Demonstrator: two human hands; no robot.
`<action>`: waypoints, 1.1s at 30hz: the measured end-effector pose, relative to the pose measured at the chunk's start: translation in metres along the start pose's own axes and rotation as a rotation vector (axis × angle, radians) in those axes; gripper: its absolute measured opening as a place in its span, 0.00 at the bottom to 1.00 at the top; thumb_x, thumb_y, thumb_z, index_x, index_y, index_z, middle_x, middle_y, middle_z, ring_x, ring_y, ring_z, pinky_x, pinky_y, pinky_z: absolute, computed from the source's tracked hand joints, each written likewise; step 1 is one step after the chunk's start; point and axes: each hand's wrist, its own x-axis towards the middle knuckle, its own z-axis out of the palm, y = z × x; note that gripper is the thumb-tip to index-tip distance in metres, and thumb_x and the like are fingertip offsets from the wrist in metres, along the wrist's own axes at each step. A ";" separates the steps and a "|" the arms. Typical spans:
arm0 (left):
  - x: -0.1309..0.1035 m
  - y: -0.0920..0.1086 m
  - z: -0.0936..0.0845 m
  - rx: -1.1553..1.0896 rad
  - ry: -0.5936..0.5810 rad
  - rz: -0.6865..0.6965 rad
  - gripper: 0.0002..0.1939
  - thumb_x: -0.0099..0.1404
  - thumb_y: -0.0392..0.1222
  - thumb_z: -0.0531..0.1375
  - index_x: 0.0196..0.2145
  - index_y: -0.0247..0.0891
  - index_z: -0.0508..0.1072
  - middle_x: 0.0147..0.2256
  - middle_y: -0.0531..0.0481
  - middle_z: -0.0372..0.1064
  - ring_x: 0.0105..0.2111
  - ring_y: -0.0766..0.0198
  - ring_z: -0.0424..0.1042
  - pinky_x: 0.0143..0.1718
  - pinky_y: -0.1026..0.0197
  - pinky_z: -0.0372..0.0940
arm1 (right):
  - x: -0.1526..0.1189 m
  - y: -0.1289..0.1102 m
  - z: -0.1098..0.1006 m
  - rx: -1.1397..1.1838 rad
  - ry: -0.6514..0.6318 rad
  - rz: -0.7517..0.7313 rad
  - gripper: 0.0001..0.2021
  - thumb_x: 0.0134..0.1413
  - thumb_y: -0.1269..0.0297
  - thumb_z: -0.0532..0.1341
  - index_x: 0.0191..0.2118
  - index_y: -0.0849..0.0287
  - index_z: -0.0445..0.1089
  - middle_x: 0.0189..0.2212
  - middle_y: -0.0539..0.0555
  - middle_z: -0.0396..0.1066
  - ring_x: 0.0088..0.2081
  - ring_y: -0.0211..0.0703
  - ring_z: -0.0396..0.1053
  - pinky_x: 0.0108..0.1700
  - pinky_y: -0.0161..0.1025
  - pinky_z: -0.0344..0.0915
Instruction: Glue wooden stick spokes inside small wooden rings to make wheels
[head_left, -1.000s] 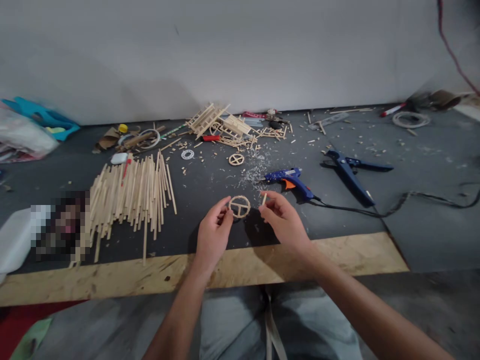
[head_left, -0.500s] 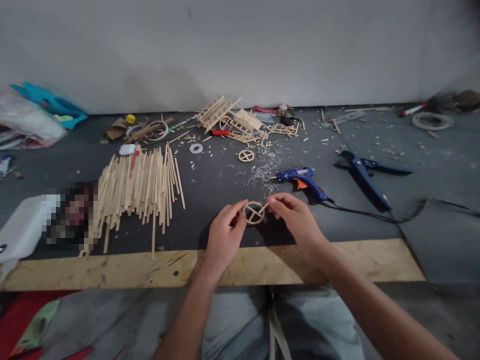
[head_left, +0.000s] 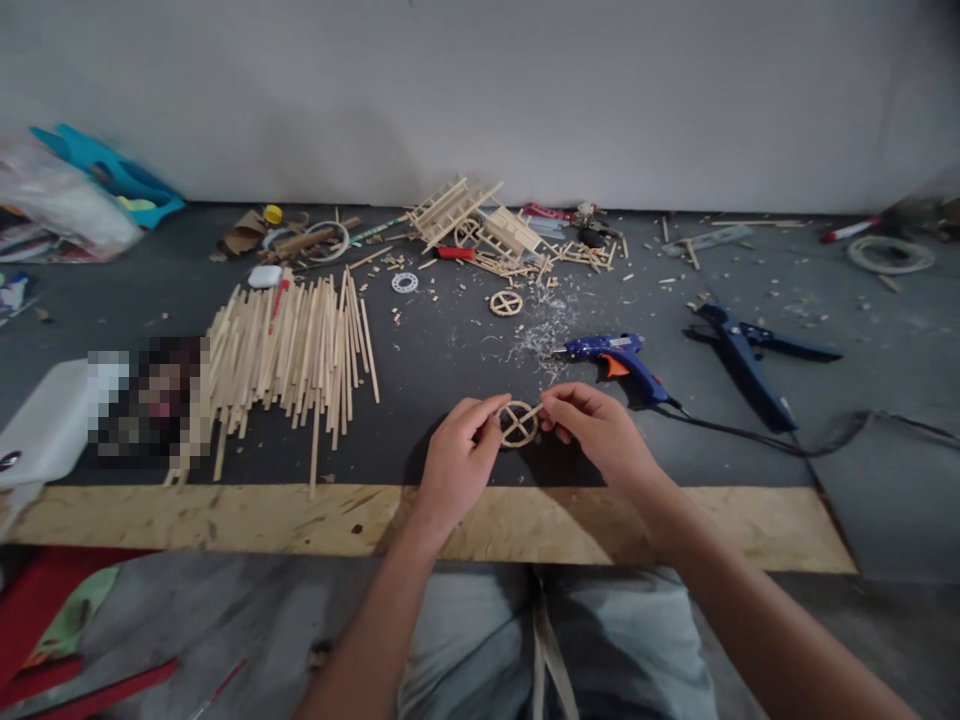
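Observation:
A small wooden spoked wheel [head_left: 517, 425] is between my hands, above the dark tabletop near its front edge. My left hand [head_left: 463, 455] pinches the wheel's left rim between thumb and fingers. At the wheel's upper right, my right hand [head_left: 592, 425] has its fingers closed on a short thin stick [head_left: 532, 411] that reaches over the rim. A second spoked wheel [head_left: 506, 303] lies flat farther back. The blue glue gun [head_left: 611, 355] with an orange trigger rests behind my right hand.
Many thin wooden sticks [head_left: 300, 350] lie at the left. Wooden frame structures [head_left: 457, 215] and offcuts are at the back. A blue cutter tool [head_left: 742, 365] and a black cable [head_left: 757, 437] lie at the right. A white ring [head_left: 405, 283] lies behind my left hand.
The camera view has shifted slightly, so the table's things appear a little farther right. Both hands keep nearly the same hold at the wheel.

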 end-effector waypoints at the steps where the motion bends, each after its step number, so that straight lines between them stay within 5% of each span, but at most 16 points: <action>1: 0.000 0.000 0.000 0.005 -0.005 -0.001 0.16 0.66 0.39 0.49 0.47 0.43 0.71 0.39 0.48 0.70 0.37 0.64 0.68 0.38 0.62 0.62 | 0.001 0.000 -0.003 -0.020 -0.017 0.013 0.10 0.48 0.56 0.61 0.33 0.58 0.69 0.23 0.48 0.68 0.22 0.33 0.59 0.25 0.34 0.55; 11: 0.006 -0.002 -0.004 0.068 -0.147 0.020 0.17 0.66 0.36 0.47 0.47 0.44 0.72 0.36 0.49 0.67 0.36 0.63 0.68 0.38 0.61 0.61 | 0.001 -0.009 -0.029 -0.429 -0.178 -0.023 0.06 0.44 0.60 0.63 0.27 0.57 0.70 0.21 0.47 0.66 0.23 0.35 0.59 0.25 0.34 0.54; 16: 0.006 -0.001 -0.003 0.089 -0.163 0.051 0.18 0.66 0.36 0.47 0.48 0.44 0.71 0.36 0.48 0.68 0.39 0.61 0.68 0.41 0.59 0.61 | 0.001 -0.011 -0.028 -0.124 -0.235 0.072 0.10 0.44 0.59 0.64 0.33 0.58 0.70 0.25 0.49 0.69 0.23 0.34 0.62 0.27 0.34 0.60; 23: 0.006 -0.001 -0.003 0.101 -0.171 0.075 0.18 0.66 0.36 0.48 0.49 0.45 0.70 0.37 0.48 0.69 0.40 0.60 0.67 0.42 0.57 0.61 | 0.005 0.003 -0.009 0.052 0.007 0.057 0.11 0.44 0.59 0.65 0.33 0.59 0.70 0.29 0.52 0.72 0.26 0.35 0.65 0.29 0.35 0.62; 33: 0.005 -0.001 0.001 0.075 -0.112 -0.001 0.16 0.66 0.38 0.50 0.49 0.44 0.69 0.38 0.48 0.70 0.40 0.59 0.67 0.40 0.58 0.61 | -0.002 0.005 0.008 0.048 0.099 0.032 0.08 0.43 0.61 0.66 0.29 0.58 0.69 0.23 0.48 0.67 0.24 0.34 0.63 0.29 0.35 0.60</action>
